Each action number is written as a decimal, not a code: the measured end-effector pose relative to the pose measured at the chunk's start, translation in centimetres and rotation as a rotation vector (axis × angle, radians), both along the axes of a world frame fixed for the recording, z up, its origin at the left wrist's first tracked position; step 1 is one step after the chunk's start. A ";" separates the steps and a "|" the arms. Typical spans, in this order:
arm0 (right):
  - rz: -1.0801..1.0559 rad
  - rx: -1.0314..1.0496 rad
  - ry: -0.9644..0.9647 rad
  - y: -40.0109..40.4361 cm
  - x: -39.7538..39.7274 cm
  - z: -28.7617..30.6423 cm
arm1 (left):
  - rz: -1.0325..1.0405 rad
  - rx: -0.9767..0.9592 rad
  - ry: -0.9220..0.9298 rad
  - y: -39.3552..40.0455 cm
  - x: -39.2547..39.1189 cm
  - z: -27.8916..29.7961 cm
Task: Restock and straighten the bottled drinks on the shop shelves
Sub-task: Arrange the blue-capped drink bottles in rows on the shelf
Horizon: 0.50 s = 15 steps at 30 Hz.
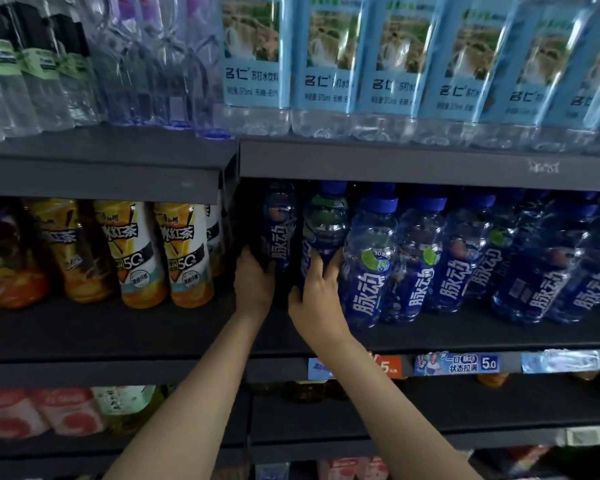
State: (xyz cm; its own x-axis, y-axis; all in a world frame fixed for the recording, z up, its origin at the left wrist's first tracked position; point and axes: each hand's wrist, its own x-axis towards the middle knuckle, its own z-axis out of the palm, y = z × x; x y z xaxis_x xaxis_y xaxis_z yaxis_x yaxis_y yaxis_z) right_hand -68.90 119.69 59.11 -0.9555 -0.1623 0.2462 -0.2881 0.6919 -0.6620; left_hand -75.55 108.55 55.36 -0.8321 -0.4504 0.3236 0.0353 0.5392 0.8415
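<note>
Two dark blue drink bottles stand at the left end of the middle shelf [430, 337], deep in shadow. My left hand [255, 282] grips the lower part of the leftmost blue bottle [279, 226]. Beside it, my right hand [317, 296] wraps round the second blue bottle [326, 220], which has a blue cap and a green patch on its label. Both bottles look upright. To their right runs a row of several more blue bottles [371, 265] with white lettering, nearer the shelf front.
Orange-and-white iced tea bottles [139, 251] fill the left shelf bay. Above are light-blue labelled soda water bottles [326, 64] and clear water bottles [32, 81]. Price tags [458, 363] line the shelf edge. Pink and green drinks [66, 410] sit on the lower shelf.
</note>
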 end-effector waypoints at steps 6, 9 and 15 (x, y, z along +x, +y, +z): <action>-0.056 -0.226 0.095 -0.2 0.5 -0.2 | -0.425 0.054 0.159 3.5 4.8 -0.7; -0.028 -0.292 0.122 1.3 0.8 0.0 | -0.348 0.183 0.137 4.0 3.5 -0.2; -0.132 -0.277 0.250 4.4 1.8 0.5 | -0.301 0.157 0.017 3.8 1.8 -0.3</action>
